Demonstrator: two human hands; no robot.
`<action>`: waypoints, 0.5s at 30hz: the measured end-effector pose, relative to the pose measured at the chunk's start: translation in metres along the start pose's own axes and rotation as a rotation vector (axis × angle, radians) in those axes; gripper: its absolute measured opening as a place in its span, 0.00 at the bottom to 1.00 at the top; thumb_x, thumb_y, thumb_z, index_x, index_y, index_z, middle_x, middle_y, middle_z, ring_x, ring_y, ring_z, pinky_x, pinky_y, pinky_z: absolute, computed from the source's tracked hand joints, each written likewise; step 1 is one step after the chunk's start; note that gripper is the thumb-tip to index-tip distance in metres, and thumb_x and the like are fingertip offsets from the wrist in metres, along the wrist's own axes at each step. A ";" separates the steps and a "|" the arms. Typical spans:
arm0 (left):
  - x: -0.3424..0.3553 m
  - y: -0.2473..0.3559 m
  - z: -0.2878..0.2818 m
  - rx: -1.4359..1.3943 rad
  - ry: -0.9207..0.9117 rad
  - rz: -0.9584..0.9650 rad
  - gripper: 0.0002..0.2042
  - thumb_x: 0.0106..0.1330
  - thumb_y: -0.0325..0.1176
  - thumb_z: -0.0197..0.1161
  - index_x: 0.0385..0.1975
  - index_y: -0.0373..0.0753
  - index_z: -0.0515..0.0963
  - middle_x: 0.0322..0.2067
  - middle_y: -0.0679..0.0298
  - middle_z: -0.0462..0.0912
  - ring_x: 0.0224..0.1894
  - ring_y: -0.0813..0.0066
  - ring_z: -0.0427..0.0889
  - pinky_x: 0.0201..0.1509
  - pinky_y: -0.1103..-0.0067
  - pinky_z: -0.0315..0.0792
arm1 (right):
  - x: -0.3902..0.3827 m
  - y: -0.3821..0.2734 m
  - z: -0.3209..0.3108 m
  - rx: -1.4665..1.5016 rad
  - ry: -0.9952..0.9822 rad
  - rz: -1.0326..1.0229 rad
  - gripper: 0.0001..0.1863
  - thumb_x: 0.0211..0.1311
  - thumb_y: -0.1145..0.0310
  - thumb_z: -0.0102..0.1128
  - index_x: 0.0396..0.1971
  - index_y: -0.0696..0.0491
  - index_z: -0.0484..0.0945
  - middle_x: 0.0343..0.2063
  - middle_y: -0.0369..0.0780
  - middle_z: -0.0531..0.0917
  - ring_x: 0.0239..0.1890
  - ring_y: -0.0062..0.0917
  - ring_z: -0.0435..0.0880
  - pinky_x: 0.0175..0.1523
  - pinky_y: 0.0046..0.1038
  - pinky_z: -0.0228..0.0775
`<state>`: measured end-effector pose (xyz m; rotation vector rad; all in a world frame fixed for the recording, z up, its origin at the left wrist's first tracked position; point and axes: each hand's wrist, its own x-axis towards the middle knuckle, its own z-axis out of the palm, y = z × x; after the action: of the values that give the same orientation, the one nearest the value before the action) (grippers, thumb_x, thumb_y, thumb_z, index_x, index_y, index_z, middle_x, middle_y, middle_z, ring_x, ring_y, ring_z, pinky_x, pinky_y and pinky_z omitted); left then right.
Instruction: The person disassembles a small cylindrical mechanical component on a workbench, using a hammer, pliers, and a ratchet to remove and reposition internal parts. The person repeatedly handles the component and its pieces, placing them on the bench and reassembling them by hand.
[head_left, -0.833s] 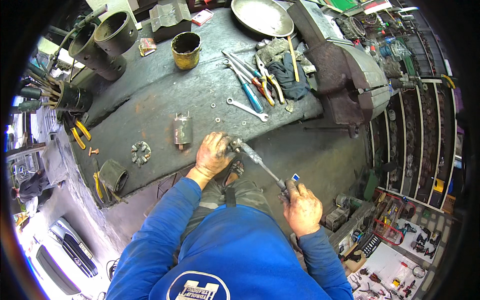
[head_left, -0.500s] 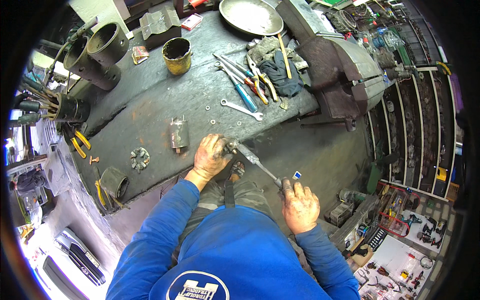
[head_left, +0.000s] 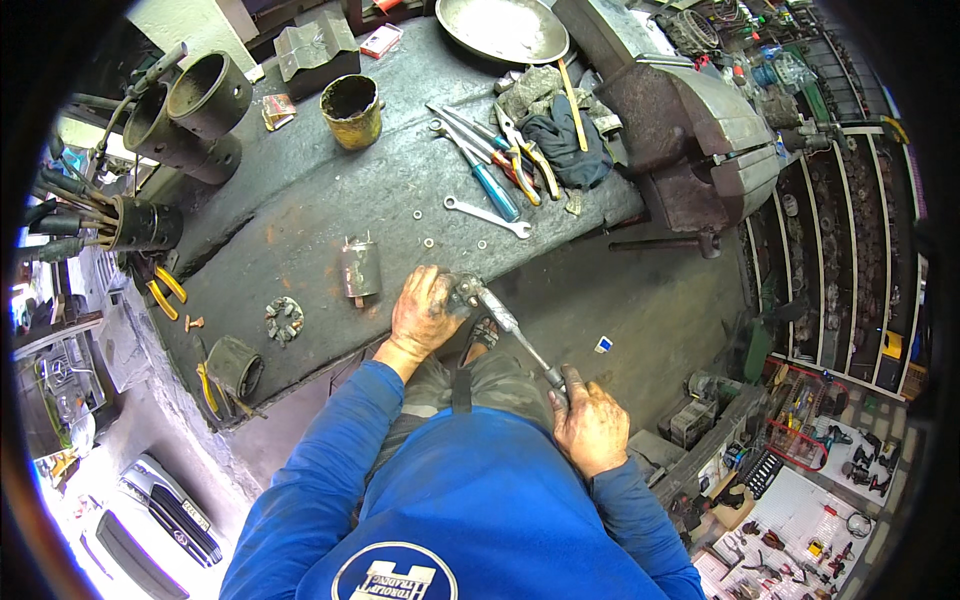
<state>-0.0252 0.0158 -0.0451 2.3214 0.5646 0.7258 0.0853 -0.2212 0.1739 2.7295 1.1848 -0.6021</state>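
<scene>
At the front edge of the bench, my left hand (head_left: 421, 312) is closed around a small dark metal part (head_left: 466, 291), mostly hidden by the fingers. The head of a long ratchet wrench (head_left: 508, 322) meets that part. My right hand (head_left: 592, 428) grips the wrench's dark handle end, over the floor to the right of my knees. Just beyond my left hand a metal cylinder (head_left: 361, 268) with small terminals stands on the bench. Left of it lies a round ring-shaped part (head_left: 284, 320). A combination spanner (head_left: 488, 216) and several small nuts rest farther back.
A bench vise (head_left: 690, 150) stands at the right end of the bench (head_left: 300, 200). Pliers (head_left: 525, 160), screwdrivers, rags and a metal bowl (head_left: 505, 30) lie near it. A yellowish tin (head_left: 351, 112) and dark cylinders (head_left: 210, 95) occupy the back left. A pegboard panel with tools (head_left: 785, 540) is at lower right.
My right hand has swung the wrench handle slightly left and toward me. My left hand stays at the bench edge, still around the dark part. The view has shifted slightly.
</scene>
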 end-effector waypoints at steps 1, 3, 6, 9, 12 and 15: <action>-0.001 -0.001 0.001 -0.004 0.001 0.001 0.34 0.39 0.34 0.85 0.51 0.38 0.78 0.50 0.47 0.80 0.52 0.42 0.81 0.60 0.56 0.77 | 0.000 -0.001 -0.001 0.018 -0.010 0.009 0.25 0.72 0.53 0.63 0.62 0.51 0.82 0.34 0.48 0.85 0.35 0.46 0.87 0.41 0.46 0.81; -0.003 -0.002 0.003 0.020 -0.003 -0.002 0.34 0.40 0.34 0.85 0.51 0.38 0.78 0.50 0.46 0.80 0.53 0.41 0.81 0.61 0.56 0.77 | 0.000 -0.003 -0.003 0.021 -0.010 0.017 0.24 0.71 0.53 0.64 0.61 0.50 0.83 0.33 0.47 0.84 0.34 0.45 0.87 0.41 0.45 0.81; -0.004 -0.002 0.003 0.038 -0.022 -0.017 0.33 0.40 0.35 0.85 0.51 0.37 0.79 0.52 0.44 0.80 0.54 0.40 0.81 0.63 0.55 0.77 | 0.001 -0.004 -0.007 -0.029 0.030 -0.011 0.24 0.69 0.55 0.66 0.61 0.49 0.83 0.32 0.46 0.84 0.34 0.44 0.87 0.40 0.45 0.80; -0.002 -0.001 0.000 0.019 -0.027 -0.018 0.32 0.41 0.36 0.85 0.50 0.37 0.80 0.51 0.45 0.80 0.53 0.41 0.81 0.62 0.56 0.77 | 0.005 0.001 -0.009 -0.068 0.062 -0.072 0.25 0.67 0.55 0.68 0.61 0.49 0.84 0.31 0.45 0.83 0.34 0.42 0.87 0.40 0.44 0.80; 0.001 0.002 -0.003 -0.002 -0.029 -0.013 0.30 0.42 0.36 0.84 0.49 0.37 0.80 0.49 0.48 0.81 0.52 0.44 0.81 0.59 0.58 0.77 | 0.011 0.008 -0.012 -0.031 0.031 -0.079 0.24 0.68 0.55 0.68 0.61 0.49 0.84 0.31 0.46 0.84 0.35 0.42 0.87 0.41 0.44 0.80; 0.005 0.005 -0.005 -0.005 -0.007 -0.007 0.29 0.44 0.36 0.83 0.48 0.37 0.80 0.47 0.50 0.81 0.50 0.47 0.82 0.57 0.59 0.78 | 0.013 0.010 -0.015 0.081 -0.031 -0.037 0.24 0.70 0.55 0.67 0.61 0.50 0.83 0.33 0.47 0.85 0.36 0.44 0.88 0.42 0.45 0.80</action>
<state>-0.0238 0.0170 -0.0368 2.3153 0.5676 0.7149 0.1051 -0.2158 0.1818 2.7590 1.2332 -0.7096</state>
